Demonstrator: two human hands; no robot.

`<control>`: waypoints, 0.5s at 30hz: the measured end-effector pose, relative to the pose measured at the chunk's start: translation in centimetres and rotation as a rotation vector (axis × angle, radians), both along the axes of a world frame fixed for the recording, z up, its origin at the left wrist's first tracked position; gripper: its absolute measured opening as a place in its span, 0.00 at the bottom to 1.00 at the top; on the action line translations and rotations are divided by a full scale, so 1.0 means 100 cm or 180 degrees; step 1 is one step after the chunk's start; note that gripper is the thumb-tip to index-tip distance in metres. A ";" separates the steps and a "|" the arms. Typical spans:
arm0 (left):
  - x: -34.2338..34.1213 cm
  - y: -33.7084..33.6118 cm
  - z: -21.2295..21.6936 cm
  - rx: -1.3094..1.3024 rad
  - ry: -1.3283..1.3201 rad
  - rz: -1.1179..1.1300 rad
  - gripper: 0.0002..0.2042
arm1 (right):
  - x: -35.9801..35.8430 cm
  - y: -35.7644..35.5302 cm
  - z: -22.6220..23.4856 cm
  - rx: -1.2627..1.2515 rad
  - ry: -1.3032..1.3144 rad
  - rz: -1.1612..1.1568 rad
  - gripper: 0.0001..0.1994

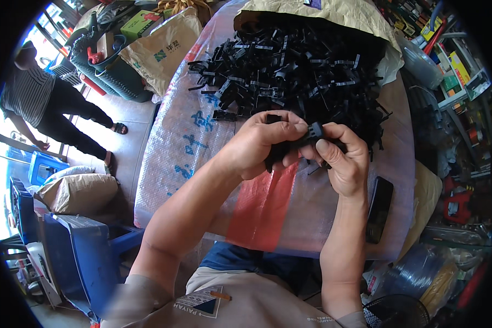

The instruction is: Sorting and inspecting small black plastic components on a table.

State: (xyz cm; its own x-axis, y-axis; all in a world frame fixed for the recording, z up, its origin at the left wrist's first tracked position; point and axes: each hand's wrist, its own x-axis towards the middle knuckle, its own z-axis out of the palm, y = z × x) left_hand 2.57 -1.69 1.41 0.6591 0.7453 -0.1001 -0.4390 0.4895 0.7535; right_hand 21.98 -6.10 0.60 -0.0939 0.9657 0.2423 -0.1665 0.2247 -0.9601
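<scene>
Cluttered shop surroundings ring the frame: shelves of boxed goods at the upper right, a tan sack at the upper left, and blue plastic crates at the lower left. Across the middle lies the counter, covered with a clear woven plastic sheet bearing a red stripe near its lower edge. A heap of black plastic parts spills from a paper sack at the top centre.

Both hands meet at the centre of the frame, just below the heap. The left hand is curled around a black plastic clip, fingers folded over it. The right hand pinches a small black piece between thumb and fingers, touching the part in the left hand. Whether the two pieces are joined cannot be told.

A dark phone lies on the counter just right of the right forearm. At the far left a person in a striped shirt stands on the floor, well apart.
</scene>
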 end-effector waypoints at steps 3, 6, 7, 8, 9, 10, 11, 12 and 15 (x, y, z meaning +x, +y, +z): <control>0.000 0.002 -0.006 -0.0142 -0.0060 -0.0133 0.08 | -0.001 0.002 -0.001 0.0258 -0.0122 -0.0054 0.07; 0.001 0.002 -0.007 -0.0244 -0.0009 -0.0162 0.08 | -0.003 0.003 -0.002 0.0479 -0.0269 -0.0138 0.06; 0.001 0.002 -0.006 -0.0263 0.0019 -0.0134 0.09 | -0.003 0.003 -0.002 0.0555 -0.0333 -0.0180 0.06; 0.000 0.002 -0.006 -0.0263 0.0018 -0.0125 0.09 | -0.003 0.003 -0.002 0.0555 -0.0333 -0.0171 0.06; -0.001 0.002 -0.006 -0.0167 0.0133 -0.0147 0.09 | -0.001 0.003 -0.003 0.0496 -0.0421 -0.0205 0.06; 0.000 0.001 -0.003 -0.0074 0.0243 -0.0176 0.09 | 0.001 0.002 -0.003 0.0434 -0.0514 -0.0246 0.06; 0.002 -0.001 0.002 0.0396 0.0638 -0.0020 0.09 | 0.002 0.001 -0.003 0.0430 -0.0518 -0.0245 0.06; 0.003 -0.003 0.008 0.0865 0.1033 0.0137 0.10 | 0.003 0.000 0.000 0.0313 -0.0587 -0.0315 0.05; 0.001 -0.005 -0.002 0.2788 0.1767 0.0756 0.15 | 0.000 -0.004 0.007 0.0024 -0.0736 -0.0348 0.05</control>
